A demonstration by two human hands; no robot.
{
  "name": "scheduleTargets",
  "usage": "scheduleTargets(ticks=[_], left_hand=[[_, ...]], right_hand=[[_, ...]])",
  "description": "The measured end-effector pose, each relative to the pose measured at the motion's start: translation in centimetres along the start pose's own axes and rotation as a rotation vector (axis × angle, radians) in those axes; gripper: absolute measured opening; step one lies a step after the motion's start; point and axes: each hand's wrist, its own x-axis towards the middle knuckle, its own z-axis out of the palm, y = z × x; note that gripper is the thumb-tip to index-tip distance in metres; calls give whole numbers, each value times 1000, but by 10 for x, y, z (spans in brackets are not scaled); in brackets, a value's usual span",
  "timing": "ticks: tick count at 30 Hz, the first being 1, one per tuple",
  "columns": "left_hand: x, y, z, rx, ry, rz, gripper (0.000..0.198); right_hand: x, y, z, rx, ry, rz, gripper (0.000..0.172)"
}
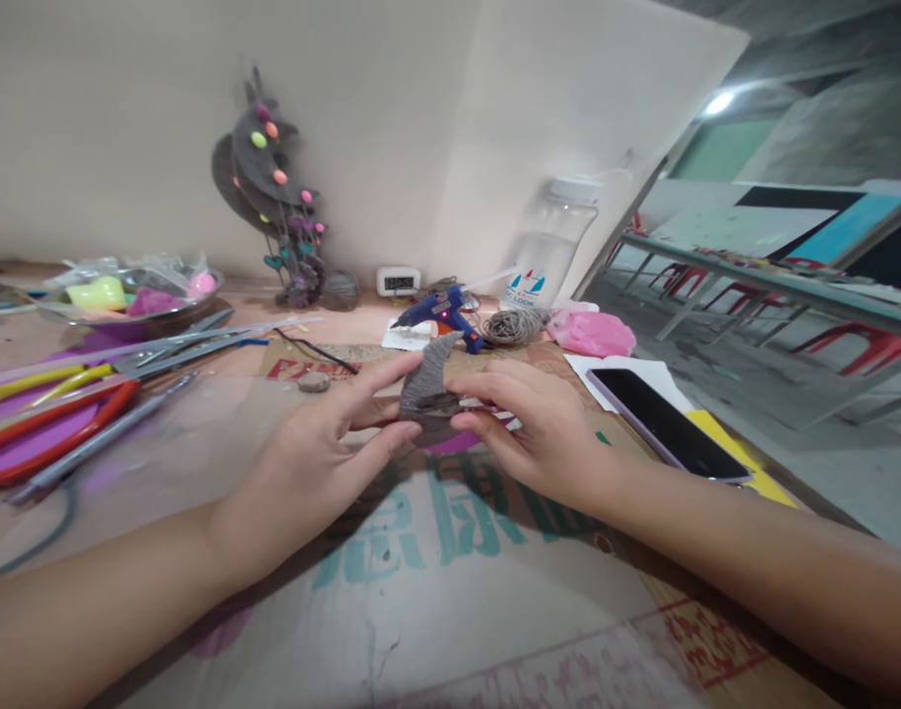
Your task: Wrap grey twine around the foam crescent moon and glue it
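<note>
A small grey piece wound with cord [429, 379], curved to a point at the top, is held up over the cardboard. My left hand [328, 443] pinches its left edge between thumb and fingers. On its right side my right hand [528, 423] closes its thumb and fingertips on the lower edge. Something pale shows by the right fingertips, too small to make out. Purple material [456, 440] shows just below the piece. Behind it a blue hot glue gun [450, 313] with a lit red light rests beside a ball of grey cord [516, 325].
Scissors [110, 394] and a pen [102, 443] lie left, before a metal bowl [136, 320] of craft bits. A crescent decoration [262, 162] stands against the wall. A water bottle [549, 246], pink bag [594, 332] and phone [668, 423] are right. Printed cardboard [494, 611] covers the table.
</note>
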Motion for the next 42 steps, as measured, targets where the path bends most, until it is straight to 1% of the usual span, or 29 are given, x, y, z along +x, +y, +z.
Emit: scheduleTargets(ticks=[2, 3, 5, 7, 8, 10, 11, 13, 15, 17, 19, 20, 21, 22, 23, 24, 26, 29, 30, 32, 35, 38, 42], left_hand=[[2, -1, 0, -53, 10, -12, 59], [3, -2, 0, -74, 12, -22, 57], [6, -4, 0, -98, 17, -29, 43], [10, -4, -2, -102, 17, -12, 22], [12, -4, -3, -120, 17, -6, 15], [13, -5, -4, -178, 2, -2, 7], [13, -5, -5, -207, -8, 2, 8], [13, -5, -6, -225, -14, -5, 12], [13, -5, -7, -263, -9, -46, 12], [14, -4, -7, -337, -23, -81, 11], [14, -3, -7, -339, -40, -64, 8], [15, -2, -7, -300, -42, -43, 7], [15, -1, -6, -246, -23, -33, 10], [16, 0, -6, -175, -18, -24, 19], [17, 1, -5, -148, 24, -71, 19], [18, 3, -5, -148, 75, -120, 12], [19, 5, -4, -137, 21, -218, 13], [17, 5, -4, -73, -31, -174, 17], [16, 3, -4, -112, -46, -176, 20], [14, 1, -4, -198, -73, -235, 22], [13, -2, -3, -242, -64, -303, 23], [13, 1, -2, -201, -55, -283, 27], [15, 4, -4, -53, -55, -180, 36]], right_hand=[[-1, -1, 0, 19, -3, 15, 21], [-1, -2, -1, 44, -9, 40, 22], [0, -3, -1, 114, -10, 132, 23], [3, -3, -2, 211, 29, 269, 23], [6, -1, -2, 266, 67, 352, 21], [10, 4, -1, 400, 123, 518, 18], [12, 7, 0, 480, 118, 596, 19], [14, 13, 4, 653, 15, 716, 25], [13, 14, 8, 812, -155, 795, 32], [10, 10, 12, 922, -294, 804, 34], [8, 3, 14, 1000, -364, 767, 32], [8, -1, 14, 1035, -371, 757, 32], [7, -5, 14, 1062, -365, 757, 33], [8, -8, 14, 1081, -353, 762, 35], [8, -10, 13, 1088, -339, 766, 37], [8, -11, 12, 1084, -331, 764, 39], [8, -12, 12, 1072, -338, 748, 43], [7, -12, 12, 1087, -357, 749, 45], [7, -13, 13, 1082, -353, 760, 44], [6, -13, 13, 1045, -340, 780, 40], [6, -15, 13, 993, -345, 771, 36], [6, -16, 13, 989, -352, 748, 33], [6, -17, 13, 969, -350, 743, 32]])
